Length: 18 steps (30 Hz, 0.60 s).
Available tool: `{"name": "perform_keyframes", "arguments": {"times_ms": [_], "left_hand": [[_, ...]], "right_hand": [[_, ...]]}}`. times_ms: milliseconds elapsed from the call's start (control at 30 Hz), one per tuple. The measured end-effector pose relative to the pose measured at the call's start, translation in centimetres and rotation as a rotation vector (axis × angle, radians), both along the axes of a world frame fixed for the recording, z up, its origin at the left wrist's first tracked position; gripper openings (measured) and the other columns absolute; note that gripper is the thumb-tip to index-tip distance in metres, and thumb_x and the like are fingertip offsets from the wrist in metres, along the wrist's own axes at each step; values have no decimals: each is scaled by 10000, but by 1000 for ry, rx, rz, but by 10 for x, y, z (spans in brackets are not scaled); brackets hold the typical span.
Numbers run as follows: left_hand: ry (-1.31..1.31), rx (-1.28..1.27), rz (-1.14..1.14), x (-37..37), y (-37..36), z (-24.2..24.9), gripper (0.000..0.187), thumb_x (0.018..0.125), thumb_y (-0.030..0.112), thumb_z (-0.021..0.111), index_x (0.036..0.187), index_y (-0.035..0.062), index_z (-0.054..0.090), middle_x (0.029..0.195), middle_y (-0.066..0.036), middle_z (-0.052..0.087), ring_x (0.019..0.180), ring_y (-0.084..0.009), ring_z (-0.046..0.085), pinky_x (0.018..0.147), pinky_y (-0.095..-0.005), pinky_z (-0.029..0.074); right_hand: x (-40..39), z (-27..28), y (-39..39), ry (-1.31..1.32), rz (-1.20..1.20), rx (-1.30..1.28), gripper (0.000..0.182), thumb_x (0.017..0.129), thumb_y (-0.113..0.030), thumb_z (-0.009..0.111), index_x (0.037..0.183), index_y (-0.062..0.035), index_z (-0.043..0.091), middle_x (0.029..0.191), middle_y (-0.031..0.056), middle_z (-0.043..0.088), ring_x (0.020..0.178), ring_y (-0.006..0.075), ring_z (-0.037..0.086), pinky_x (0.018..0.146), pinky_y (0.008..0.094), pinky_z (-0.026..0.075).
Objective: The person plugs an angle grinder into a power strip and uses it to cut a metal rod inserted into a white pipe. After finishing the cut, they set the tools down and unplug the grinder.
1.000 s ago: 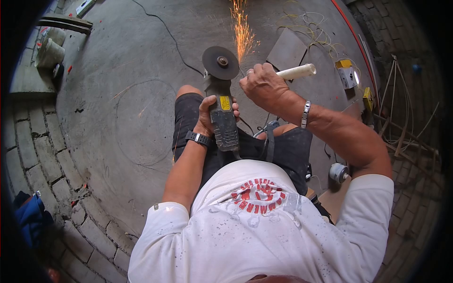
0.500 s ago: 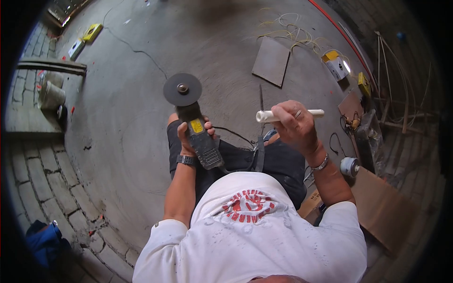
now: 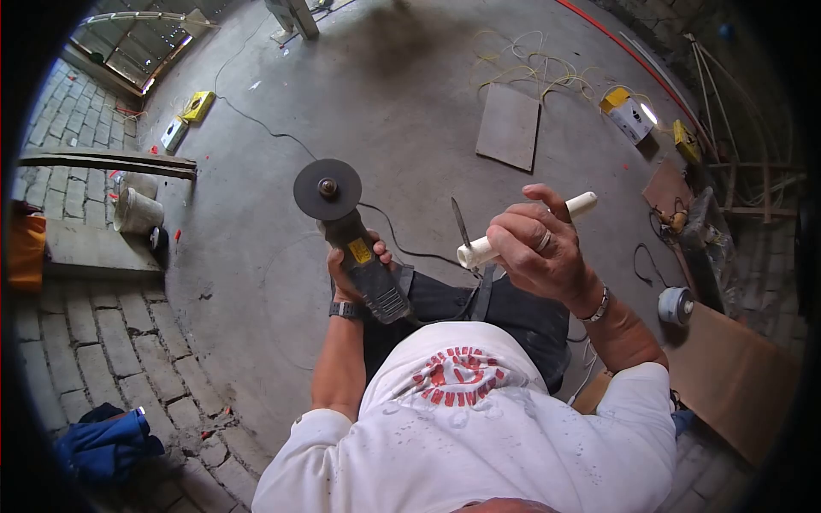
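A dark angle grinder (image 3: pixel 374 284) with a yellow label is in my left hand (image 3: pixel 344 280), the fingers wrapped round its body. Its grey cutting disc (image 3: pixel 342 197) faces up at the far end, uncovered by any guard in this view. My right hand (image 3: pixel 540 246) grips a short white plastic pipe (image 3: pixel 581 205), tilted with its far-right end raised. At the pipe's open left end, a thin pointed metal spike (image 3: pixel 460 218) sticks up, overlapping the rim. Below the pipe, a dark strap (image 3: pixel 481 295) lies against my black shorts (image 3: pixel 513 312).
A flat board (image 3: pixel 508 128), loose yellow and white wires (image 3: pixel 547 73) and an open box (image 3: pixel 627 118) lie ahead on the concrete floor. Buckets (image 3: pixel 137 210) stand left by planks (image 3: pixel 111 162). At right are a white round can (image 3: pixel 675 305) and cardboard (image 3: pixel 727 368). A power cord (image 3: pixel 256 126) crosses the floor.
The pipe has tilted, its left end dropping and right end rising, and my right index finger has lifted. My view has shifted; the grinder stays in my left hand.
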<state>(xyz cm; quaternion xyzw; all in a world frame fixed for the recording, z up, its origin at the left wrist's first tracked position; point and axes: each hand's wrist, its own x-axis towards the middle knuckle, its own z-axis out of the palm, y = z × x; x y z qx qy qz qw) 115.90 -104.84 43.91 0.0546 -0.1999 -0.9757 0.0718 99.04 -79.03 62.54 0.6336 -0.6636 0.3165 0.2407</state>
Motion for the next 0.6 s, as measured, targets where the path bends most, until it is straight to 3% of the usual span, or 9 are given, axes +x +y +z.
{"name": "perform_keyframes", "arguments": {"times_ms": [33, 100, 167, 233, 267, 333, 467, 600], "left_hand": [[-18, 4, 25, -4, 3, 8, 665, 718, 528, 698, 1122, 31, 521, 932, -88, 575, 865, -238, 594, 777, -397, 521], [-54, 13, 50, -12, 6, 20, 626, 703, 496, 710, 1088, 29, 551, 906, -102, 606, 840, -251, 629, 758, -392, 530], [-3, -49, 97, -24, 5, 26, 630, 721, 499, 694, 1108, 27, 538, 947, -108, 597, 882, -249, 623, 801, -394, 524], [-23, -10, 129, -38, 7, 40, 641, 747, 518, 667, 1120, 18, 525, 977, -114, 586, 916, -247, 615, 855, -404, 517], [9, 36, 123, -46, 7, 43, 647, 754, 527, 660, 1122, 13, 522, 983, -115, 584, 926, -251, 614, 870, -409, 514], [37, 75, 119, -58, 7, 54, 654, 762, 537, 653, 1124, 9, 518, 989, -116, 583, 936, -254, 613, 884, -414, 511], [-32, 21, 172, -78, 12, 82, 650, 771, 531, 661, 1093, -13, 510, 994, -128, 572, 950, -256, 599, 900, -403, 500], [-68, -15, 155, -83, 20, 81, 657, 770, 511, 680, 1079, -41, 501, 1000, -155, 574, 948, -265, 600, 906, -392, 508]], "right_hand": [[-2, 1, 3, -1, -3, -8, 311, 780, -98, 730, 1028, -129, 546, 870, 11, 604, 817, 150, 639, 908, 400, 501], [-10, -1, 7, -112, 15, -34, 292, 797, -106, 721, 1040, -121, 560, 883, 32, 619, 800, 177, 645, 791, 379, 535], [-22, -19, 13, -183, -127, -116, 365, 769, -125, 787, 1075, -96, 592, 853, 42, 635, 736, 179, 643, 711, 335, 549], [-23, -26, 18, -649, -360, -225, 287, 806, -158, 778, 1017, -63, 609, 801, 41, 621, 646, 145, 607, 598, 269, 510], [-26, -32, 22, -668, -362, -212, 287, 806, -158, 778, 1017, -63, 609, 801, 41, 621, 646, 145, 607, 598, 269, 510], [-32, -41, 28, -1280, -291, -458, 254, 848, -258, 749, 880, -45, 613, 688, 50, 613, 563, 96, 569, 499, 237, 455], [-21, -69, 29, -1495, -293, -580, 248, 887, -277, 704, 847, -52, 609, 660, 26, 601, 543, 94, 573, 486, 236, 456], [1, -78, 10, -1407, -428, -310, 234, 901, -275, 682, 820, -65, 616, 646, 8, 594, 570, 85, 592, 519, 238, 499]]}}
